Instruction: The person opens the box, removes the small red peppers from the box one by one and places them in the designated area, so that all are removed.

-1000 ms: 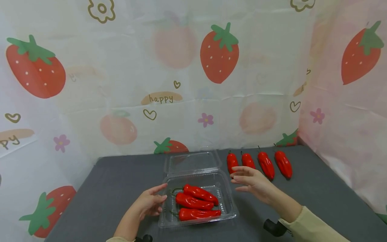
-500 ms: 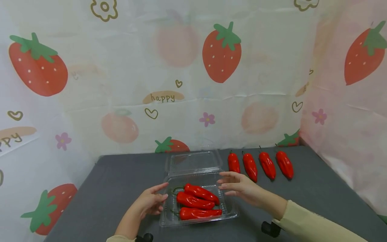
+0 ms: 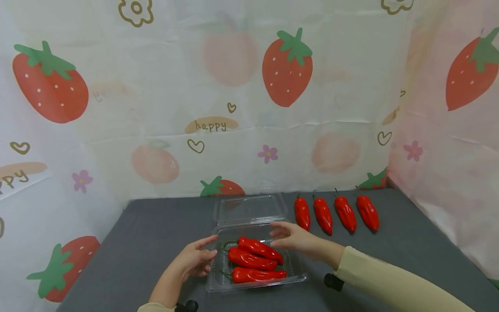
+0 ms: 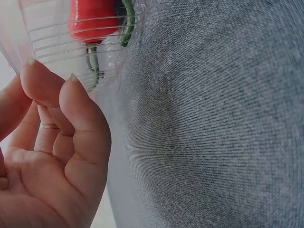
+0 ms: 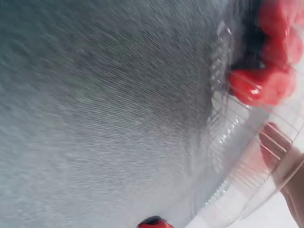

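Observation:
A clear plastic clamshell box [image 3: 296, 260] stands with its lid [image 3: 249, 210] folded back behind it. Three red peppers [image 3: 251, 260] with green stems lie inside, stems to the left. My left hand [image 3: 191, 260] is at the box's left side, loosely bent fingertips right at the rim; the left wrist view has thumb and fingers [image 4: 80, 104] close by the clear wall. Over the rear right part of the box hovers my right hand [image 3: 290, 237], fingers loosely bent and holding nothing. Through the blurred clear wall, part of this hand [image 5: 280, 166] shows in the right wrist view.
Several more red peppers [image 3: 345, 214] lie in a row on the grey cloth-covered table [image 3: 156, 234], right of the lid. A curtain [image 3: 234, 86] printed with strawberries hangs behind the table and along both sides. Black wrist devices [image 3: 334, 281] sit at the sleeves.
My right hand has moved left from in front of the pepper row to above the box. The left hand has stayed at the box's left side, and the peppers have not moved.

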A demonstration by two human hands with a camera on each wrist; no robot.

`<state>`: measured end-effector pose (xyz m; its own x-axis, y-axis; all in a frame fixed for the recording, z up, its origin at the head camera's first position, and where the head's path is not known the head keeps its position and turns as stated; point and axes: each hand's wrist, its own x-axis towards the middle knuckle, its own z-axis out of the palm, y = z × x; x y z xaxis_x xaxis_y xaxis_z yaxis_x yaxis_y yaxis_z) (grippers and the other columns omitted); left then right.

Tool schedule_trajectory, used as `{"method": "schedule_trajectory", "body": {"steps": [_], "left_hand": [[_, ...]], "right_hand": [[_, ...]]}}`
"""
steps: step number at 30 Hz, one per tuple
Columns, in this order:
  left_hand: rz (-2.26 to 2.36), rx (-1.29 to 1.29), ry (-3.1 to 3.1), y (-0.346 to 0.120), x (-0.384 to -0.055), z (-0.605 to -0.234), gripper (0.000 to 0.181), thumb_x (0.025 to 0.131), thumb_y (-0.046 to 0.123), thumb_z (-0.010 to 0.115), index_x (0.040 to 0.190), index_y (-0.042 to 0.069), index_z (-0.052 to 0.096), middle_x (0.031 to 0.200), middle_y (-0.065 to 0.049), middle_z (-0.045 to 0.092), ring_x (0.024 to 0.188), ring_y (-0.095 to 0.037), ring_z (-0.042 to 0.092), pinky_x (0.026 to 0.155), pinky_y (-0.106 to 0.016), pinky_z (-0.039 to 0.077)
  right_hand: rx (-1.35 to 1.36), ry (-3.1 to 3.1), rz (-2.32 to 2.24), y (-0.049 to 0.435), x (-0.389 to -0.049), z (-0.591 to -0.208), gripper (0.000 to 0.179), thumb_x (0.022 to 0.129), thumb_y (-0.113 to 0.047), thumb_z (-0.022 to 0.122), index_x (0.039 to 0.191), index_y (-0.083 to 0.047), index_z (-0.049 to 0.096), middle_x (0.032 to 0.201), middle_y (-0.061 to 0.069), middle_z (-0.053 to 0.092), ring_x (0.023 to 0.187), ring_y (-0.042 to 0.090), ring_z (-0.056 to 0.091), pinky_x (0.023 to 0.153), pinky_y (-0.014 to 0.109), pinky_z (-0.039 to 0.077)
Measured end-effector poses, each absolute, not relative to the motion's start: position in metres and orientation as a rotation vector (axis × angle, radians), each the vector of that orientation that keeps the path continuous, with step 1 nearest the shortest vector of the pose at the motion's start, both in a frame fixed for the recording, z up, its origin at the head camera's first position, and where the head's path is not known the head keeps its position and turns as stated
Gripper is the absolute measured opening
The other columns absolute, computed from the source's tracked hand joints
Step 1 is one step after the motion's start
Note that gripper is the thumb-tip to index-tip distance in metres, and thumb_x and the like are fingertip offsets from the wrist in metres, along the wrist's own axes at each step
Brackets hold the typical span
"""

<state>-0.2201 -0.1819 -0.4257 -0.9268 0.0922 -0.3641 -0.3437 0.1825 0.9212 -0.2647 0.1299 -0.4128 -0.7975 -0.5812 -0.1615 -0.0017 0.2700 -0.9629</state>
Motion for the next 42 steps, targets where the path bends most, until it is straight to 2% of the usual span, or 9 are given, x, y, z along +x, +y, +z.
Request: {"method": "schedule_trajectory", "body": {"steps": [7,15,23,42], "left_hand": [[1.797,-0.227,2.127,-0.183,-0.219,-0.425,0.057,0.096,0.009,0.06,0.148,0.004,0.039,0.068,0.0,0.054,0.048,-0.008,0.051,0.049,-0.024,0.045],[1.817,-0.197,2.115,-0.183,-0.218,-0.425,0.057,0.096,0.008,0.059,0.148,0.003,0.038,0.068,0.001,0.053,0.049,-0.008,0.051,0.049,-0.023,0.045],[1.817,-0.188,2.118,-0.183,-0.218,-0.426,0.056,0.096,0.008,0.059,0.148,0.003,0.038,0.068,0.002,0.054,0.049,-0.007,0.05,0.049,-0.023,0.044],[1.833,-0.119,2.109,-0.184,-0.217,-0.429,0.059,0.096,0.009,0.059,0.149,0.002,0.035,0.069,0.002,0.054,0.048,-0.006,0.051,0.047,-0.022,0.044]], "right_hand": [[-0.512,2.051,-1.414,0.113,-0.274,-0.42,0.073,0.089,-0.009,0.069,0.151,-0.005,0.032,0.14,0.023,0.044,0.124,0.04,0.049,0.095,0.052,0.045],[-0.562,2.099,-1.276,0.1,-0.275,-0.432,0.077,0.085,-0.004,0.072,0.152,-0.007,0.033,0.142,0.021,0.044,0.13,0.039,0.041,0.101,0.053,0.04],[-0.561,2.153,-1.227,0.092,-0.274,-0.438,0.074,0.084,-0.005,0.074,0.149,-0.011,0.04,0.138,0.013,0.048,0.117,0.028,0.046,0.095,0.046,0.046],[-0.431,2.072,-1.383,0.091,-0.278,-0.435,0.063,0.085,0.004,0.066,0.144,-0.01,0.049,0.127,0.011,0.055,0.105,0.026,0.052,0.084,0.04,0.051]]}}
